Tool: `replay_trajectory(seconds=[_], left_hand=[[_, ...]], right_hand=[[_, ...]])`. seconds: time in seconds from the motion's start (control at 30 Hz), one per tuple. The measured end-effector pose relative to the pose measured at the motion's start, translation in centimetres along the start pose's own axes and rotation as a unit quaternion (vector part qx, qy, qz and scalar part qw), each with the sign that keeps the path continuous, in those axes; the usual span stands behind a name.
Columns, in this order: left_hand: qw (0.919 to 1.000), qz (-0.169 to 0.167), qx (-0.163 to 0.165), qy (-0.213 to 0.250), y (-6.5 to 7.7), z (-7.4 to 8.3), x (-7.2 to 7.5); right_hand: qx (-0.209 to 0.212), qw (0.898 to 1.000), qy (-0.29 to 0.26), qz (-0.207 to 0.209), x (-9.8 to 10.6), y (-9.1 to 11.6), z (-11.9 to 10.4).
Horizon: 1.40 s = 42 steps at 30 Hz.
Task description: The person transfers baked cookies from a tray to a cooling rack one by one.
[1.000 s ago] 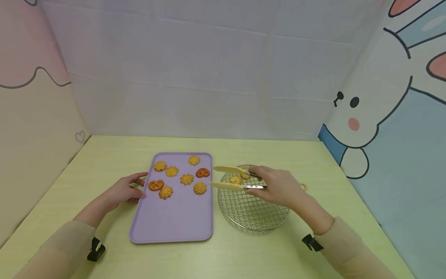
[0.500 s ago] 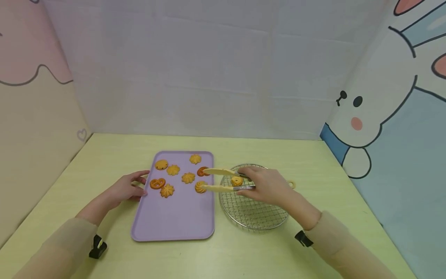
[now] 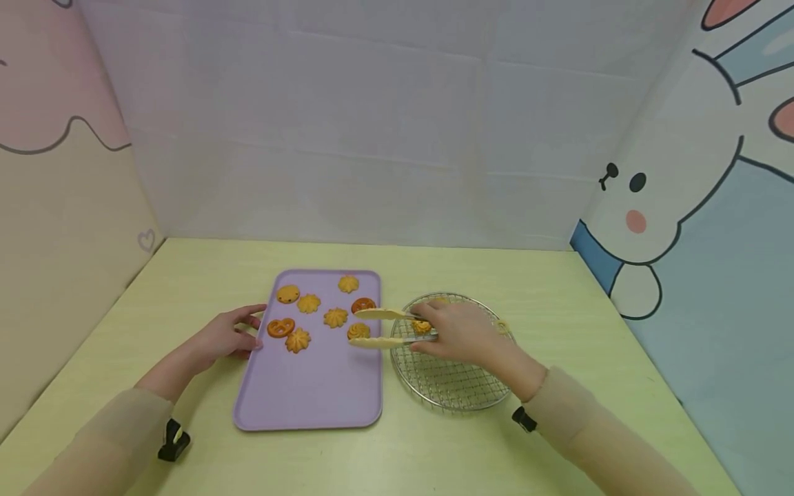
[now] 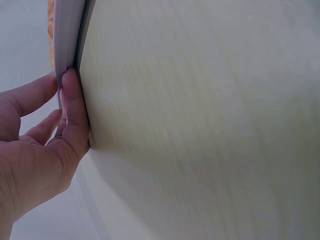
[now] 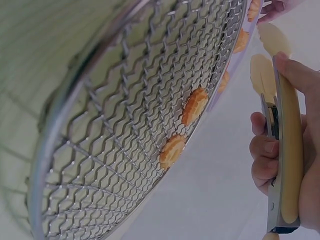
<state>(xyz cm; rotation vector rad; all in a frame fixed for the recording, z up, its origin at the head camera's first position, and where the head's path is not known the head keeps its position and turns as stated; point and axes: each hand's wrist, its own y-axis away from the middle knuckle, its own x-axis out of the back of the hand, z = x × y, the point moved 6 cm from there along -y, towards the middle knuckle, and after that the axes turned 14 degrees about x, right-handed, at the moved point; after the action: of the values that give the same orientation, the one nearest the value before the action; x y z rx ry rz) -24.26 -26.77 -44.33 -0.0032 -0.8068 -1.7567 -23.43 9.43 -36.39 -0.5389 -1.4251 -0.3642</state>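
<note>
My left hand (image 3: pixel 220 341) pinches the left edge of a lilac tray (image 3: pixel 310 393), thumb above and fingers at the rim in the left wrist view. In my right hand (image 3: pixel 465 335) is a pair of tongs (image 5: pixel 289 155) with cream-yellow tips, held with its arms apart. Those tips hover above the tray's right edge, beside a brown pretzel cookie (image 3: pixel 362 304) and a swirled round cookie (image 3: pixel 358 331). Nothing shows between the tips. Whether they touch the swirled cookie I cannot tell.
A round wire rack (image 3: pixel 453 386) stands right of the tray, under my right hand, with two cookies (image 5: pixel 195 106) in the right wrist view. Several more cookies, such as a flower-shaped cookie (image 3: pixel 336 317), lie on the tray. Walls (image 3: pixel 347 124) bound the table.
My right hand has moved left with the tongs, bringing their tips from the gap beside the tray to over its right edge. My left hand stays at the tray.
</note>
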Motion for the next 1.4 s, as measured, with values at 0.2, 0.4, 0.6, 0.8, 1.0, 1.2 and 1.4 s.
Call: replay_trajectory(seconds=[0.2,0.4,0.6,0.8,1.0,1.2,1.4], left_hand=[[1.0,0.003,0.006,0.001,-0.3,-0.3,0.1],[0.9999,0.007,0.009,-0.001,-0.4,-0.3,0.0],[0.9999,0.006,0.008,-0.002,-0.1,-0.2,0.0],[0.9999,0.006,0.008,-0.003,-0.1,-0.2,0.0],[0.9999,0.009,0.004,-0.004,-0.2,-0.3,0.1],[1.0,0.007,0.006,-0.003,-0.2,-0.2,0.0],[1.0,0.006,0.007,-0.002,-0.2,-0.2,0.0]], right_hand=[[-0.021,0.999,-0.007,-0.037,-1.2,-0.4,0.1],[-0.034,0.997,0.002,-0.062,-1.9,-0.6,0.1],[-0.043,0.997,-0.001,-0.068,-2.1,-0.8,0.1],[-0.045,0.996,-0.011,-0.073,-2.2,-1.0,0.1],[-0.038,0.996,-0.006,-0.082,-2.1,-1.3,0.0],[-0.032,0.995,0.004,-0.093,-1.8,-1.6,-0.1],[-0.033,0.995,0.008,-0.097,-1.8,-1.5,-0.1]])
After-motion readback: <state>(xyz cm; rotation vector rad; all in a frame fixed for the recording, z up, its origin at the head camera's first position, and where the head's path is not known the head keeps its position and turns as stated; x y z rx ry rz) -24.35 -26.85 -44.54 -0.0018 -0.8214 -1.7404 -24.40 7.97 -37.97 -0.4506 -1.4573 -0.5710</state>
